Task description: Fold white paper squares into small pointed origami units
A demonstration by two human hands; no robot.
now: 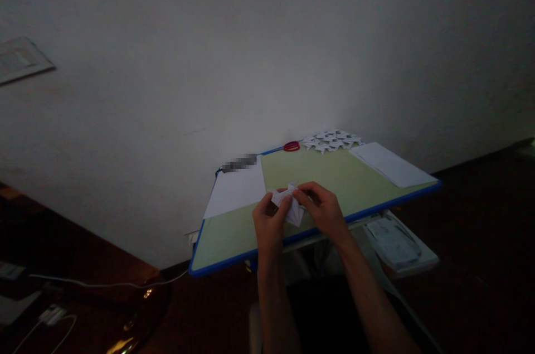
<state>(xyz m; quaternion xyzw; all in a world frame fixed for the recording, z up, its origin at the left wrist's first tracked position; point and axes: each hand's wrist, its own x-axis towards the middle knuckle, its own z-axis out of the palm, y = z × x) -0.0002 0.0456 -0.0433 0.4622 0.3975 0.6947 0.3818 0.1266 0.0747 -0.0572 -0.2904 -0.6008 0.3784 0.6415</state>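
A small piece of folded white paper [295,213] with pointed flaps is held up above the near edge of the green tabletop [321,171]. My left hand [270,220] pinches its left side, thumb pressed across the front. On the right, my right hand [324,208] grips the upper right corner between thumb and bent fingers. Parts of the folds are covered by my fingers. Beyond my hands, several folded white paper pieces [332,140] lie grouped at the back of the table, with red-handled scissors [291,146] beside them.
A white sheet [238,192] covers the table's left part. White paper [393,164] lies at the right. A blurred dark object [239,163] sits at the back left. Below the right edge is an open drawer [401,245]. The wall [267,64] stands behind; a cable [108,285] runs at left.
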